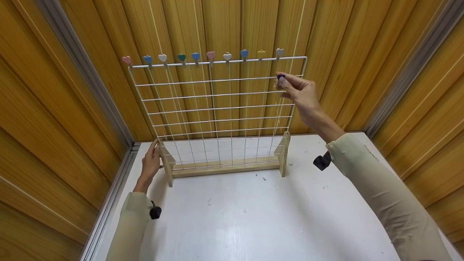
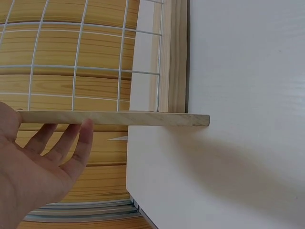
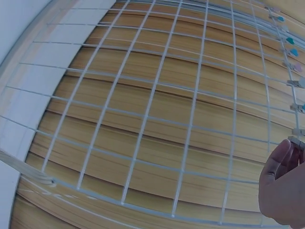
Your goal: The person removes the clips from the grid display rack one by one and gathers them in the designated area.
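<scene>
Heart-topped clothespins line the top rail of a white wire grid (image 1: 214, 95), among them a green clothespin (image 1: 181, 57), a yellow clothespin (image 1: 261, 54) and a pale grey clothespin (image 1: 280, 53) at the right end of the row. My right hand (image 1: 301, 96) pinches a dark purple heart clothespin (image 1: 280, 77) between thumb and finger, overlapping the grid's upper right corner area. At the left foot of the grid, my left hand (image 1: 150, 163) holds the upper part of the wooden stand's side piece (image 2: 109, 118), fingers along its outer face.
A wooden crossbar (image 1: 226, 169) joins both side pieces on the white tabletop (image 1: 232, 217). Wood-patterned panels (image 1: 221, 21) rise behind and at both sides. Small specks (image 1: 260, 177) lie before the stand. A black wrist device (image 1: 322, 162) hangs by the right sleeve.
</scene>
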Tool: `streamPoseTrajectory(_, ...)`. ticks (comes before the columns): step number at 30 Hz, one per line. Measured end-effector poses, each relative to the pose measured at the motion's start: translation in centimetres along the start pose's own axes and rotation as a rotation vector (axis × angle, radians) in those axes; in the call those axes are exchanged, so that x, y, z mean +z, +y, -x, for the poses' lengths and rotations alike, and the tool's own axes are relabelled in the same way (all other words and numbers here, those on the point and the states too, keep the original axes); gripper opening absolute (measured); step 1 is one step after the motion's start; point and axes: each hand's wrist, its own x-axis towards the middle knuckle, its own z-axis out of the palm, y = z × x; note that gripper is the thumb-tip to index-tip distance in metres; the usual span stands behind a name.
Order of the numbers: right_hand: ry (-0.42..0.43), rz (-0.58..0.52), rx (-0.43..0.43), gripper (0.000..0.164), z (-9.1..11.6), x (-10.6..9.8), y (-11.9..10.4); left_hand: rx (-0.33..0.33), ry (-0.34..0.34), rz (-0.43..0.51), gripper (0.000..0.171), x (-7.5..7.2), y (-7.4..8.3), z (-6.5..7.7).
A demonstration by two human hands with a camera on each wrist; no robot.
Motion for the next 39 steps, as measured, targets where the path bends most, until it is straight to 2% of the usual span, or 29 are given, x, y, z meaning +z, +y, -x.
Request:
streamPoseTrajectory(3, -0.030, 0.024, 0.016, 0.022, 0.5, 0.1, 1.2, -0.006, -0.006, -0.003, 0.053, -0.1, -0.1, 0.0)
streamPoseTrajectory(10, -0.067, 0.065, 0.068, 0.036, 1.4, 0.7, 3.4, -0.004, 0.000, -0.008, 0.053, 0.0, 0.0, 0.1)
streamPoseTrajectory(26, -0.254, 0.169, 0.190, 0.035, 4.4, 1.6, 9.1, -0.004, 0.002, -0.001, 0.054, 0.4, -0.4, -0.2)
streamPoseTrajectory(31, -0.289, 0.209, 0.246, 0.036, 5.5, 1.8, 11.3, -0.007, -0.005, 0.012, 0.054, 0.5, -0.4, -0.2)
streamPoseTrajectory(39, -0.327, 0.218, 0.272, 0.034, 6.6, 2.3, 14.7, -0.007, -0.008, 0.007, 0.054, 0.2, -0.2, -0.2)
